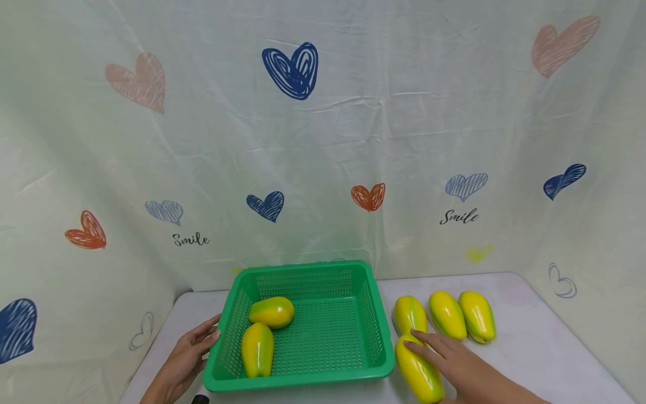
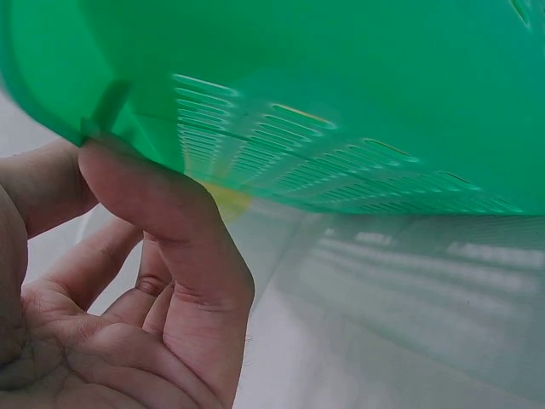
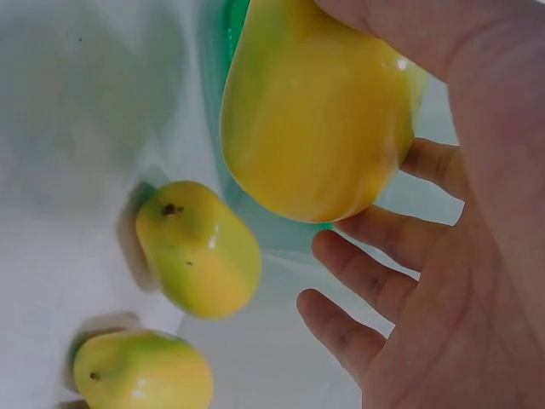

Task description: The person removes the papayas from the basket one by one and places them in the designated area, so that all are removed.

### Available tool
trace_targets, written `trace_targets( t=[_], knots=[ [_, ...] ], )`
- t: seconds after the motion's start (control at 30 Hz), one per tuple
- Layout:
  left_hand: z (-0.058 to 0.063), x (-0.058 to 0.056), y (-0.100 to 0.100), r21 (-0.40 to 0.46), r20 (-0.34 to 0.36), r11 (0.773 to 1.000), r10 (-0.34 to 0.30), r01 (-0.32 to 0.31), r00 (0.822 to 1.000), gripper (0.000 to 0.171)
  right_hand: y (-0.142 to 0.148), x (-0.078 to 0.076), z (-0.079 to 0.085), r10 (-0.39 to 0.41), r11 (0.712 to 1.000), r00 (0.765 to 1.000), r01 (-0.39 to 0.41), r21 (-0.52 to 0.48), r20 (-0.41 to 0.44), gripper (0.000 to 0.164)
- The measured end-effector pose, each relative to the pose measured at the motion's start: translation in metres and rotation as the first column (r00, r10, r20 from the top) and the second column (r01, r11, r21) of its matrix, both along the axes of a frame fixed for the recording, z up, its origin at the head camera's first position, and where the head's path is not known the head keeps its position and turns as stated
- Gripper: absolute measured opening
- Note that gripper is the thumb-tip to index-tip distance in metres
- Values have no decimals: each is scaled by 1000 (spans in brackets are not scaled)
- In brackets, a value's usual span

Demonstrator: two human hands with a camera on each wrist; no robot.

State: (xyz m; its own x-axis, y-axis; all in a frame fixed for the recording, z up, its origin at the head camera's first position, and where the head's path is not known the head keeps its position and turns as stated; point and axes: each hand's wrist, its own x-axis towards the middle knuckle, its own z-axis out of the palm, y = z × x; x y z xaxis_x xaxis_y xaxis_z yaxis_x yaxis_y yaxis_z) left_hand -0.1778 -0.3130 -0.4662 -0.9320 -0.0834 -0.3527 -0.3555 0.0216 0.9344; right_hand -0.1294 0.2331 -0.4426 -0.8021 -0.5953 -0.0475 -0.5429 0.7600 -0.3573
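A green plastic basket [image 1: 323, 377] with slotted walls stands in front of me, with two yellow-green papayas lying in its left part, one papaya [image 1: 271, 312] behind the other papaya [image 1: 258, 350]. My left hand [image 1: 184, 359] pinches the basket's left rim; in the left wrist view the thumb [image 2: 162, 192] presses up at the rim. To the right of the basket my right hand [image 1: 454, 359] holds the nearest papaya [image 1: 419, 373]. In the right wrist view this papaya [image 3: 315, 119] sits between thumb and fingertips, the lower fingers spread apart from it.
Just behind the held fruit lies another papaya [image 1: 410, 314]. Two more, a papaya [image 1: 447, 314] and its neighbour papaya [image 1: 476, 316], lie side by side farther right on the white table [image 1: 535, 348]. A small black object [image 1: 200, 399] shows at the front edge. A heart-printed curtain [image 1: 323, 140] hangs behind.
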Motion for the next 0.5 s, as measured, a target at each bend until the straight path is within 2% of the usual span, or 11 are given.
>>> trace_targets(
  t=[0.2,0.37,0.5],
  knots=[
    [0,0,1,0,0,1000,9,-9,1000,60,2,4,-10,18,999,997,-16,34,-70,101],
    [0,0,0,6,-2,1000,4,-4,1000,60,7,6,-23,64,996,978,-52,66,-196,97],
    [0,0,0,8,-5,1000,-6,6,1000,61,9,7,-30,73,995,969,-53,89,-236,93]
  ],
)
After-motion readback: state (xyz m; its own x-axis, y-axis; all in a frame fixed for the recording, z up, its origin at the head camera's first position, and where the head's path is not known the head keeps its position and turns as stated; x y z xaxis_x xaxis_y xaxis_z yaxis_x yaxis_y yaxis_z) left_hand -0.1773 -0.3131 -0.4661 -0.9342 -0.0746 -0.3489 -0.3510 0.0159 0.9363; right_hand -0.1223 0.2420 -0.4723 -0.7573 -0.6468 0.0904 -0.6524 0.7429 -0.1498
